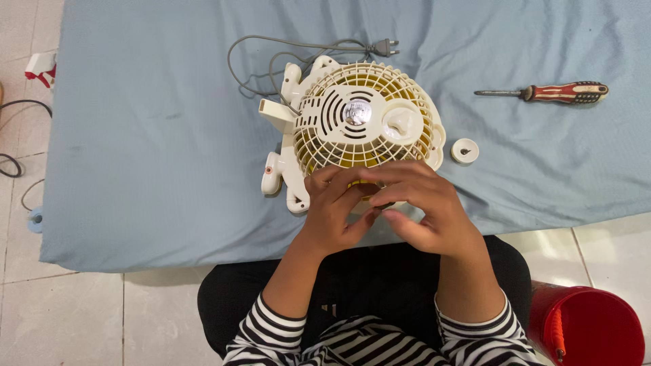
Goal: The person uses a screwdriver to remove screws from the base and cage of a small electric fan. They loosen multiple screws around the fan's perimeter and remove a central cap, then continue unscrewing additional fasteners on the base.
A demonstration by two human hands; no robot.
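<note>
A small cream fan (356, 125) lies face down on a bed covered with a light blue sheet (149, 135), its rear grille turned up. Both hands meet at the near edge of the grille. The left hand (336, 207) has its fingers curled and pressed on the rim. The right hand (424, 210) has its fingers bent over the same edge; if this grip pinches some small part, I cannot tell, because the fingers hide it. The grey cord (271, 61) with its plug lies behind the fan. A white round cap (464, 150) sits just beside the fan, and a red-handled screwdriver (553, 92) lies well apart. A red bucket (590, 329) stands on the floor.
</note>
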